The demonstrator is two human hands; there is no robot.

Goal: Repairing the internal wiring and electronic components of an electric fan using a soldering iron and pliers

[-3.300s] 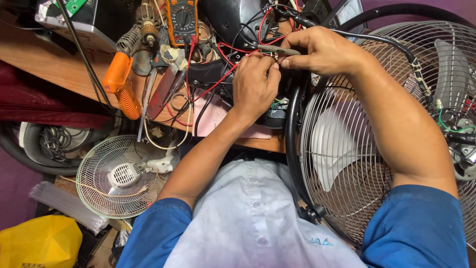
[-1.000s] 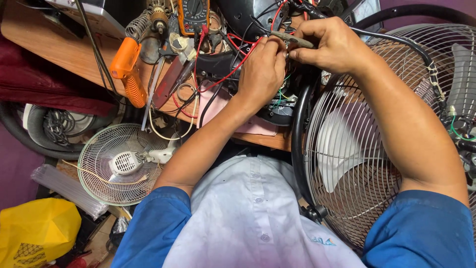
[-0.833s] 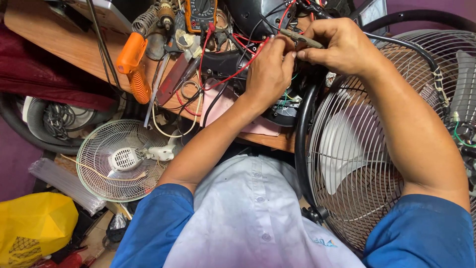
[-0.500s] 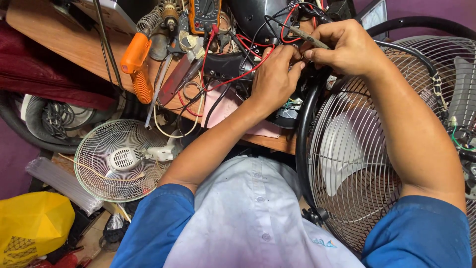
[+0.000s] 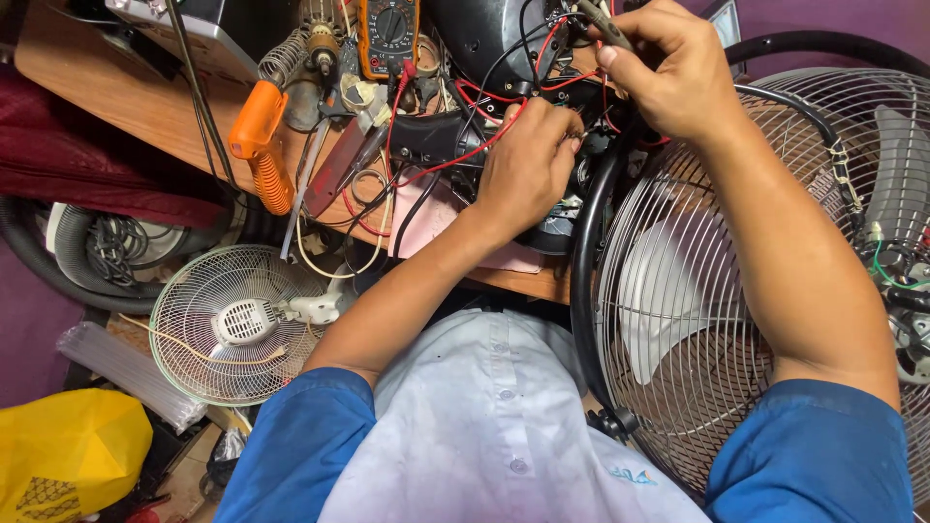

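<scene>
My left hand point(image 5: 528, 160) is curled around red and black wires point(image 5: 484, 136) over a black fan motor housing point(image 5: 484, 39) on the wooden bench point(image 5: 126, 107). My right hand point(image 5: 668, 68) grips a thin metal probe-like tool point(image 5: 603, 21), its tip pointing up-left toward the same wiring. Both hands nearly touch above the motor. A large metal fan cage point(image 5: 756, 281) stands right under my right forearm.
An orange multimeter point(image 5: 387, 24) and an orange-handled tool point(image 5: 260, 145) lie on the bench with loose wires. A small white fan point(image 5: 237, 324), grey hose point(image 5: 58, 261) and yellow bag point(image 5: 68, 455) sit on the floor at left.
Both hands have shifted slightly up and right over the motor wiring; my right hand still holds the thin tool, the left stays on the wires.
</scene>
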